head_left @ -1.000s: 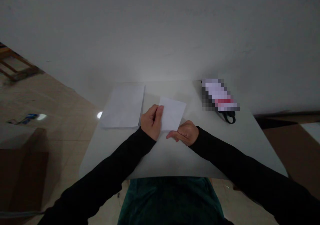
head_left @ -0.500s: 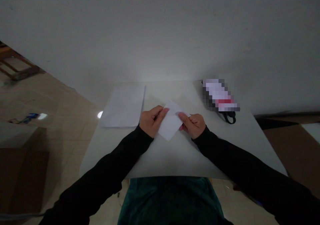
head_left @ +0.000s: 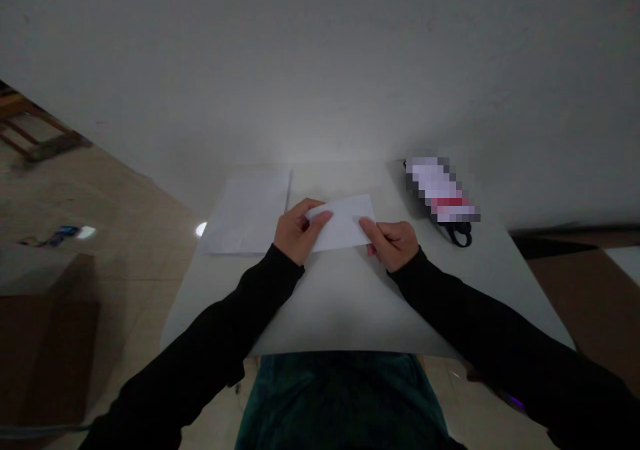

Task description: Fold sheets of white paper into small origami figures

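Note:
A small white piece of paper is held above the middle of the table, its long side running roughly left to right. My left hand pinches its left end, thumb on top and fingers behind. At the right end, my right hand grips the paper between thumb and curled fingers. Part of the paper's left edge is hidden by my left hand. Just left of that hand, a stack of white paper lies on the table.
The white table stands against a grey wall. On its back right lies a blurred-out item with a black strap loop. Brown boxes stand on the tiled floor at the left.
The paper has turned from a diamond-like slant to a wide, level position. My left hand has shifted slightly left and up; my right hand has moved slightly right.

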`<state>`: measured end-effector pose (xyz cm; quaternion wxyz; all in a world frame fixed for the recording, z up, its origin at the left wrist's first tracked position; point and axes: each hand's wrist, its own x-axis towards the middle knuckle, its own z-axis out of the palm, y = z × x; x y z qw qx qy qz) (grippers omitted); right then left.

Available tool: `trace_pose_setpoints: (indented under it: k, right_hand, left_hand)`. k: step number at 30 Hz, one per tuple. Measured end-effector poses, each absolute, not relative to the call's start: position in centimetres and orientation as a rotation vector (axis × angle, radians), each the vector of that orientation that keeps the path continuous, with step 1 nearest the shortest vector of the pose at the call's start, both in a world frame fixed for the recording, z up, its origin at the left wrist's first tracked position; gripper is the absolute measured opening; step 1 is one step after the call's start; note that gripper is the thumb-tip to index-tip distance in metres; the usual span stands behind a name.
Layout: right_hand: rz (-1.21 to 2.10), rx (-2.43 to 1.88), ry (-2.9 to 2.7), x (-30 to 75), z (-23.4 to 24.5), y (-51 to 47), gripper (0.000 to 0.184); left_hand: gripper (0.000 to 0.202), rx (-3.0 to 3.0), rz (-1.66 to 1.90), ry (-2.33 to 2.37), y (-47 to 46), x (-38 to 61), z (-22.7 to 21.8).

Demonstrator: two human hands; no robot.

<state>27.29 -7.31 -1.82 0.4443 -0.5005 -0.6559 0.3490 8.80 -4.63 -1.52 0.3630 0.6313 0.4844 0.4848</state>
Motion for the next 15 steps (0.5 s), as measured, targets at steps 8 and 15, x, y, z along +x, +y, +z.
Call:
trace_pose_setpoints:
  k: [8,15]
  right_hand:
    - [0.872,-1.238,-1.313,26.7,-2.6,-7.5,0.051]
    - [0.950,-1.172,-1.520,27.3,-2.2,-7.1,0.053]
  left_hand:
    - [0.065,1.288,1.244,1.045,-5.4,10.2,-1.2]
    - [0.034,1.436,1.191,1.120,-5.1,9.2,-1.3]
